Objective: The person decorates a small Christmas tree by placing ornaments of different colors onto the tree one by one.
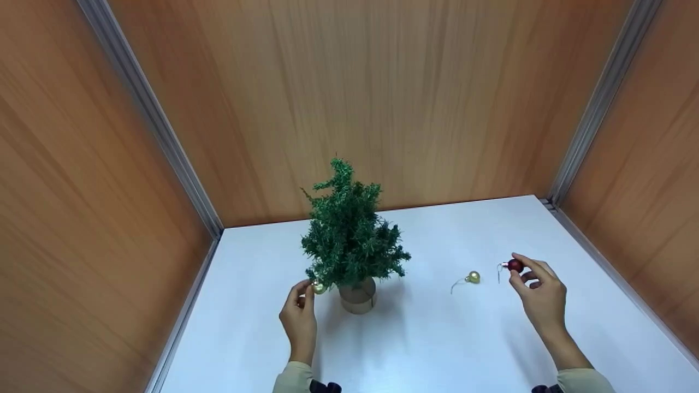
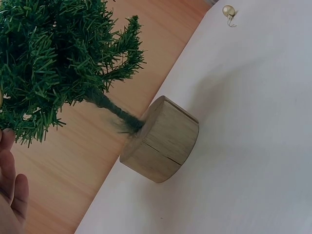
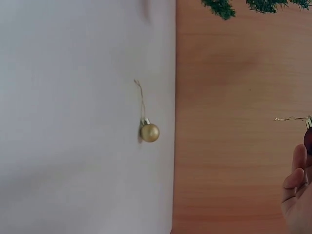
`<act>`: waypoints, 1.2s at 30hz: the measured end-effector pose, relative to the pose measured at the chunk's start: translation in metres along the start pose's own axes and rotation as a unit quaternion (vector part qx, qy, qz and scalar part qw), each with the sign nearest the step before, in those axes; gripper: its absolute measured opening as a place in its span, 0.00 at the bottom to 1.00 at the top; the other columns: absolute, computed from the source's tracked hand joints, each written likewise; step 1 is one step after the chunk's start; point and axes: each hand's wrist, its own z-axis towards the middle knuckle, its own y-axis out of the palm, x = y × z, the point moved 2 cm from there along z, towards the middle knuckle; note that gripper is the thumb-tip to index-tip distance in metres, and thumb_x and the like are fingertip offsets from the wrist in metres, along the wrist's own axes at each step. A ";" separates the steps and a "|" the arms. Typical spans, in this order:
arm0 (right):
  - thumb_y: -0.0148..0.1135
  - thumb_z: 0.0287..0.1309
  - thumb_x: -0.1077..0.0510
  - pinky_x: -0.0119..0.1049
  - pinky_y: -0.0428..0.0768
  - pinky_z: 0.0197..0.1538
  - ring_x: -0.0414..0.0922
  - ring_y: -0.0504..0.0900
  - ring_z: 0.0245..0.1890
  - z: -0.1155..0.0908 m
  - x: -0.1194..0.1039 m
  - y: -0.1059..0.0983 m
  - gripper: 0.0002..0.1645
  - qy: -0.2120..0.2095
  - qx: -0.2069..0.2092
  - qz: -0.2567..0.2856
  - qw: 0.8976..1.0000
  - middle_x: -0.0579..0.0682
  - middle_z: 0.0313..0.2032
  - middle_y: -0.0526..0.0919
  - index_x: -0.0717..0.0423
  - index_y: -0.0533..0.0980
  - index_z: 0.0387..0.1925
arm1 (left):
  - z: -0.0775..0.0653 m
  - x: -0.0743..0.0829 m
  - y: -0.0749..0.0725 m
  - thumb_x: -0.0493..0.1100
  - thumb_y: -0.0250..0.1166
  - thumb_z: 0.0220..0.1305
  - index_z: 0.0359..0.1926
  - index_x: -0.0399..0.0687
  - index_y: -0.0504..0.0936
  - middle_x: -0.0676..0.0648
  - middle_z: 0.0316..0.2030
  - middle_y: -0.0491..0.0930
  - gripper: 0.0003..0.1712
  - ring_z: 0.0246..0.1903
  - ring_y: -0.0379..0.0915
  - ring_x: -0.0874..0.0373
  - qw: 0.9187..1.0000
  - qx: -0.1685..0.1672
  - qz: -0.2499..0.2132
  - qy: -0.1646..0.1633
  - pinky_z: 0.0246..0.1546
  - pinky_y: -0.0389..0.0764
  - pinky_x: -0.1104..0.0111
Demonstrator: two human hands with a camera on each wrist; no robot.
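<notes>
Pinched red ball [image 1: 515, 266] in R hand [image 1: 543, 297] over worktop [image 1: 437, 338], gold ball [image 1: 319, 287] in L hand [image 1: 300, 319] low by tree [image 1: 352, 240], w/ curled grips; seemed light, stiff, slick, prob. fragile; wanted soft hold nr cap [image 1: 505, 265]

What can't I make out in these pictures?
Head view: any string on the gold ornament at the left hand, probably hidden by the tree or fingers.
Left wrist view: the tree's top, cut off by the picture's edge.
Right wrist view: part of the red ornament, cut off by the right edge.
</notes>
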 end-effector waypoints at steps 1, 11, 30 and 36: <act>0.67 0.50 0.73 0.16 0.69 0.31 0.23 0.73 0.27 0.000 -0.001 0.000 0.22 0.001 0.000 0.001 1.000 0.51 0.37 0.84 0.55 0.84 0.48 | 0.000 0.000 0.000 0.43 0.63 0.68 0.46 0.49 0.84 0.51 0.37 0.82 0.08 0.25 0.69 0.59 1.000 0.000 0.001 0.000 0.23 0.69 0.73; 0.68 0.51 0.71 0.16 0.69 0.31 0.26 0.73 0.28 -0.003 -0.006 0.003 0.21 0.010 -0.006 0.000 1.000 0.50 0.37 0.83 0.55 0.84 0.48 | 0.000 0.000 0.001 0.43 0.63 0.69 0.46 0.50 0.84 0.51 0.38 0.82 0.08 0.26 0.69 0.59 1.000 -0.005 0.000 -0.004 0.24 0.69 0.73; 0.67 0.49 0.73 0.17 0.68 0.28 0.28 0.74 0.27 -0.001 -0.021 0.008 0.21 -0.019 -0.011 0.029 0.999 0.51 0.37 0.84 0.56 0.85 0.46 | 0.000 0.000 0.001 0.44 0.62 0.69 0.47 0.49 0.84 0.51 0.36 0.82 0.09 0.24 0.68 0.60 1.000 -0.002 0.002 0.000 0.22 0.68 0.73; 0.67 0.49 0.73 0.17 0.68 0.29 0.29 0.74 0.28 -0.004 -0.024 0.011 0.21 -0.029 -0.017 0.032 0.999 0.51 0.37 0.83 0.55 0.85 0.46 | -0.002 0.000 0.000 0.45 0.61 0.70 0.47 0.48 0.84 0.51 0.33 0.83 0.10 0.25 0.68 0.60 1.000 0.001 0.001 -0.003 0.22 0.69 0.73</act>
